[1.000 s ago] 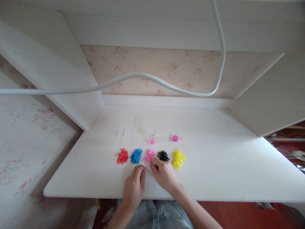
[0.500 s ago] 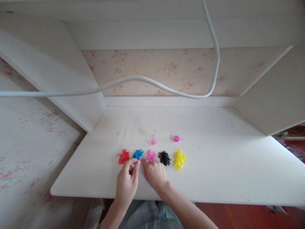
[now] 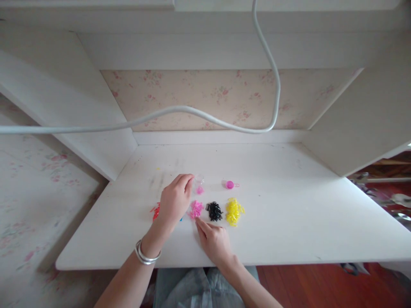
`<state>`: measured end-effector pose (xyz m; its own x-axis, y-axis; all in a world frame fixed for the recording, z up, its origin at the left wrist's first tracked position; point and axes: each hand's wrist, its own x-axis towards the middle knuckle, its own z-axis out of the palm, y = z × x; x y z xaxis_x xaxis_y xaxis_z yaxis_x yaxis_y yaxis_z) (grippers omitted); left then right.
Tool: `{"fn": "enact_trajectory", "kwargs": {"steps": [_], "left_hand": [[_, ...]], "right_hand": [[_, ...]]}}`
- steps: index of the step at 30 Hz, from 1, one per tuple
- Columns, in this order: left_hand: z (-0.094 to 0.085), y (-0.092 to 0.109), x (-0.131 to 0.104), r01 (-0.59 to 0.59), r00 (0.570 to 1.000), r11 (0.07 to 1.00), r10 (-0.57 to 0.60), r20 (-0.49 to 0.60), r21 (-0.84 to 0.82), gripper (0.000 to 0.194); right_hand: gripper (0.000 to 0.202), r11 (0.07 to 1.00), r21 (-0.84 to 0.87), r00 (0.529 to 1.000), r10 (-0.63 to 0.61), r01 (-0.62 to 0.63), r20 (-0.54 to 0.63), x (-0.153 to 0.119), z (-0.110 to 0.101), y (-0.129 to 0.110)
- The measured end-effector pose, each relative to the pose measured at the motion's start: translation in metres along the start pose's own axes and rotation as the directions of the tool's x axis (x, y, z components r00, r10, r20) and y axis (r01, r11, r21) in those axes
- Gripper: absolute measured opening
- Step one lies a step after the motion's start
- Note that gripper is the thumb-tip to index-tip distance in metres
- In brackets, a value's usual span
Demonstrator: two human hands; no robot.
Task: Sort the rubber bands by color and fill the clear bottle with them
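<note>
Pink bands: one pile. Right hand: fingertips at the pile's six o'clock edge. Left hand: just beside clear jar, twelve o'clock of pile. Whether either hand pinches anything: cannot tell.

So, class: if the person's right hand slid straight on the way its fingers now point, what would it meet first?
The right hand would probably meet the pink pile first, at its near edge. They look so close that they may be touching; depth there is unclear.
</note>
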<state>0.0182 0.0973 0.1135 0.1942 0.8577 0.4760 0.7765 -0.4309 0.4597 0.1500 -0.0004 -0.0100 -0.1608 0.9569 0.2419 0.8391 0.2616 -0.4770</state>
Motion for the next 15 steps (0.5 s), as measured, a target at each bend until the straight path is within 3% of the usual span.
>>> {"fn": "enact_trajectory", "kwargs": {"steps": [7,15], "left_hand": [[0.0073,0.0028,0.0082,-0.039,0.993,0.987,0.021,0.114,0.157,0.023],[0.0100,-0.0048,0.0079,-0.029,0.995,0.998,0.024,0.094,0.055,0.023]], "right_hand": [[0.033,0.986,0.162,0.998,0.043,-0.037,-0.036,-0.0017,0.0026,0.0050],[0.036,0.956,0.277,0.993,0.112,-0.099,-0.029,-0.0016,-0.0026,0.0036]]}}
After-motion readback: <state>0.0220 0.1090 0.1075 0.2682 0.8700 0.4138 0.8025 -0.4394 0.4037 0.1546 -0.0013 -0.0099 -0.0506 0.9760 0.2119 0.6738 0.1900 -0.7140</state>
